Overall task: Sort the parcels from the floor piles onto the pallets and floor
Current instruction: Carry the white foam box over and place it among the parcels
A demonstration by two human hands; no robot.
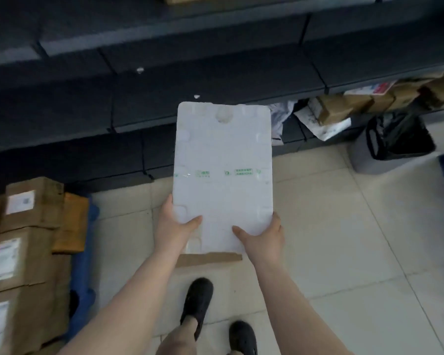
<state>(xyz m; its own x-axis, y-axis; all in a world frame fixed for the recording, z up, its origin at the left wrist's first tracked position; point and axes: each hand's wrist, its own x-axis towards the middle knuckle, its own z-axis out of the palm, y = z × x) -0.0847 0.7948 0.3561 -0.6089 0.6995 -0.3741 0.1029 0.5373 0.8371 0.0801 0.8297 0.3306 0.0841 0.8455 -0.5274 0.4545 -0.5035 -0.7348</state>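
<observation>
Both hands are holding a white rectangular foam box (222, 170) out in front of the person, above the pale tiled floor (344, 239). The left hand (173, 226) is gripping the box's near left corner, its thumb lying across the top face and the other fingers hidden beneath. The right hand (263, 238) is clasping the near right corner in the same way, thumb on top. A strip of clear tape with green print is running across the box's middle, and a brown cardboard edge (208, 259) is showing just under its near end. The far end of the box is reaching over the edge of the dark grey slabs (113, 93) stacked ahead. To the left, brown cardboard parcels with white labels (23, 239) are sitting piled on a blue pallet (81, 278). To the right, more cardboard parcels and white mailer bags (344, 108) are lying heaped beside a grey bin lined with a black bag (392, 142). Two black shoes (198, 301) are standing on the tiles below the arms.
</observation>
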